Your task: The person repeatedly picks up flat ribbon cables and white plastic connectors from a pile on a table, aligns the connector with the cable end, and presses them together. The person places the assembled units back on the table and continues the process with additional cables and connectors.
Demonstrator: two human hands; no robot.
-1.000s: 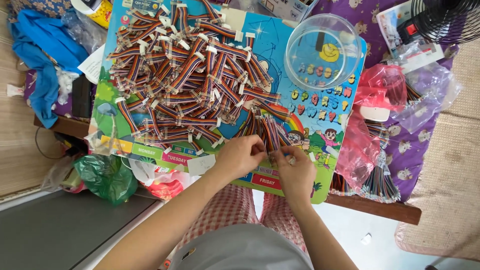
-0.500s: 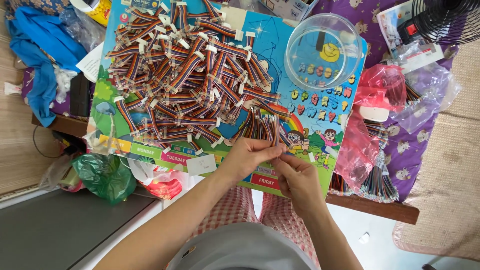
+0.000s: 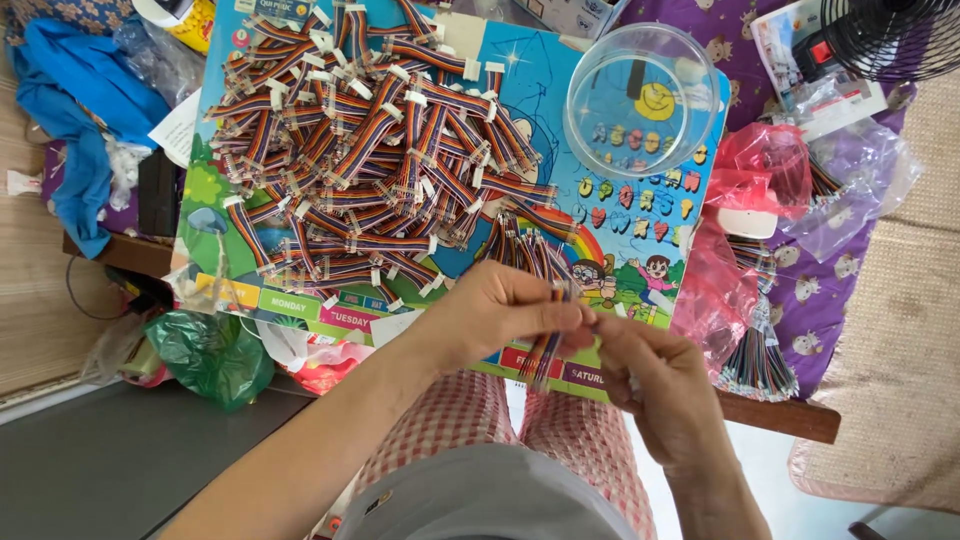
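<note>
Pinching one rainbow ribbon cable (image 3: 545,345) between them, both hands, left (image 3: 500,310) and right (image 3: 665,385), stay closed on it. Pulling unevenly could bend its wires or knock the cable pile (image 3: 370,160).

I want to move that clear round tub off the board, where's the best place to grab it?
Take the clear round tub by its rim, coming from above: it sits open side up and looks empty. Use the side away from the cable pile, where the board lies bare.

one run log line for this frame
left hand: pinching rainbow ribbon cable | right hand: pinching same cable | behind: cable pile, clear round container
</note>
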